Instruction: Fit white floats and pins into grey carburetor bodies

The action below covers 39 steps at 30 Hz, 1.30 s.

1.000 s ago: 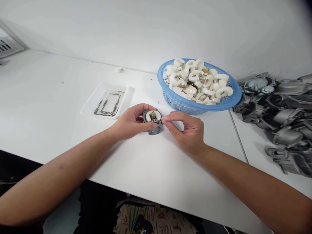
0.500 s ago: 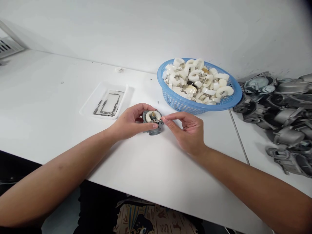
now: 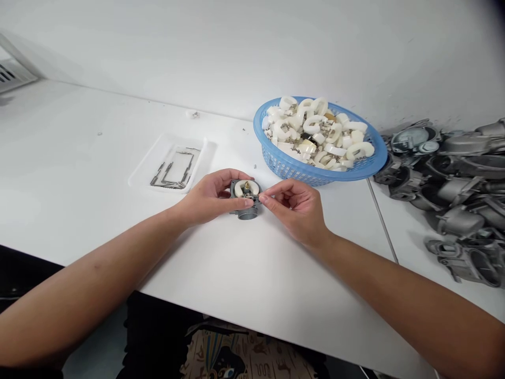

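My left hand [image 3: 213, 197] is closed round a grey metal carburetor body [image 3: 248, 213], its thumb lying along the near side. Inside the carburetor's open top sits a white C-shaped float [image 3: 240, 188], with a brass piece [image 3: 247, 186] in its middle. My right hand [image 3: 295, 208] pinches a thin metal pin between thumb and forefinger at the carburetor's right side, level with the float's hinge. Most of the pin is hidden by the fingertips, and how deep it sits in the hinge I cannot tell.
A blue basket [image 3: 276, 164] heaped with white floats stands behind my right hand. Left of it lies a clear plastic tray [image 3: 144, 176] with thin metal pins [image 3: 173, 184]. Several grey carburetor bodies [image 3: 460, 189] are piled at the right.
My right hand has moved slightly left, closer to the carburetor, and less of the pin shows. My left hand keeps its hold on the carburetor.
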### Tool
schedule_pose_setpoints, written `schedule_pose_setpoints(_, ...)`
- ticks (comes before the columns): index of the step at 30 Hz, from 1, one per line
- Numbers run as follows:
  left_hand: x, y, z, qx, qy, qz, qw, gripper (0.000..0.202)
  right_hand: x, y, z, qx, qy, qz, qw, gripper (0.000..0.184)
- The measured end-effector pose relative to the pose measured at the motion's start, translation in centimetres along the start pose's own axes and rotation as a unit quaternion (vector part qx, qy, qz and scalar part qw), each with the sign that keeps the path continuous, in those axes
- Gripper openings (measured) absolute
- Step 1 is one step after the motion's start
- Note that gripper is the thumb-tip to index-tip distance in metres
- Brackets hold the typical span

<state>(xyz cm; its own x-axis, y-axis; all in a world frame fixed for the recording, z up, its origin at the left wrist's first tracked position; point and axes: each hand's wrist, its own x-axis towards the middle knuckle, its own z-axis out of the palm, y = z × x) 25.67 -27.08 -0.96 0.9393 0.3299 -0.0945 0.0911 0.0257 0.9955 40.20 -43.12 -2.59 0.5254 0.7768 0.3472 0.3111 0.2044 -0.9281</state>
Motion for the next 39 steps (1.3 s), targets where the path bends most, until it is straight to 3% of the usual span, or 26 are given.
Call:
schedule_pose_setpoints(4,0.03,0.04,0.0,0.005,-0.003,0.0,1.0,0.055,-0.01,-0.07,-0.14,-0.006,-0.01,-0.018,1.0,0.01)
schedule_pose_setpoints(12,-0.26,0.38,0.08,0.04,0.002,-0.001,0.999,0.056,-0.2,-0.04,-0.48,-0.078,-0.033,-0.115,0.99,0.013)
schedule_pose_setpoints(24,-0.25,0.57,0.16,0.059,0.011,-0.004,0.998,0.054,-0.41,-0.1,0.01,-0.068,-0.001,-0.131,0.989,0.022)
schedule_pose_setpoints(35,-0.19,0.07,-0.23,0.032,-0.015,0.005,0.999,0.057,-0.45,-0.15,0.06,-0.081,0.01,-0.127,0.988,0.015)
schedule_pose_setpoints(39,-0.24,0.32,-0.1,0.046,-0.008,0.012,0.999,0.054,-0.66,-0.25,0.24,-0.073,0.018,-0.085,0.994,0.026)
